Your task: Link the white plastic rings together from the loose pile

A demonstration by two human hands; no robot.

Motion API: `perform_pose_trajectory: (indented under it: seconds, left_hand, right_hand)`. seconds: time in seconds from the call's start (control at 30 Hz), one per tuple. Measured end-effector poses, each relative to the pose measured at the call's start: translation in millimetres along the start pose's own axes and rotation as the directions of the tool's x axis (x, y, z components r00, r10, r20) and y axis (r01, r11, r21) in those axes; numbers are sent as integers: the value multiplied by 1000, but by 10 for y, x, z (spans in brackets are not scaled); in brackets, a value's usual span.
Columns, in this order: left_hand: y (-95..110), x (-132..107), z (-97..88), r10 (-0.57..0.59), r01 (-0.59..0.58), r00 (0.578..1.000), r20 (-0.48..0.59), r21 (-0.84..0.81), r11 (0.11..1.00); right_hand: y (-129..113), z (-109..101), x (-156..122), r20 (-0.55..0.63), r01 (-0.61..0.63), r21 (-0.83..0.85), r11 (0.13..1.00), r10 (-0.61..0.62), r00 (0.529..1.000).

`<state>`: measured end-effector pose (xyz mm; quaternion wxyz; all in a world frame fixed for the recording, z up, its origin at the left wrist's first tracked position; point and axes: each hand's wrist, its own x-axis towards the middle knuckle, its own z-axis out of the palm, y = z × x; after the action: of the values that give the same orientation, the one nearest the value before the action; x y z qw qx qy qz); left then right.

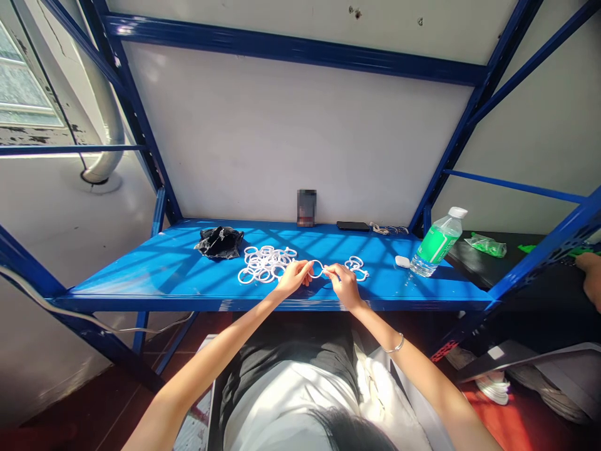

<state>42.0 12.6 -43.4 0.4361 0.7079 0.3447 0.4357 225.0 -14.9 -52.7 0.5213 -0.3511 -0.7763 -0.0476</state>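
Note:
My left hand (293,277) and my right hand (344,283) pinch the two sides of one white plastic ring (316,269) just above the front of the blue shelf (154,269). A loose heap of several white rings (263,264) lies to the left of my left hand. A smaller cluster of white rings (356,265) lies just behind my right hand. A thin bracelet (395,345) is on my right wrist.
A crumpled black plastic bag (220,242) lies left of the heap. A green-labelled water bottle (436,242) stands at the right, with a small white case (402,261) beside it. A dark phone (352,225) and cable lie at the back. Another person's hand (591,279) is at the far right.

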Motion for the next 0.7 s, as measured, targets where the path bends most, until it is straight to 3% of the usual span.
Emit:
perform_pose_trajectory:
  seconds: [0.7]
  left_hand:
    - [-29, 12, 2, 2, -2, 1000, 2, -39, 999]
  right_hand:
    - [-19, -12, 20, -5, -38, 55, 998, 38, 999]
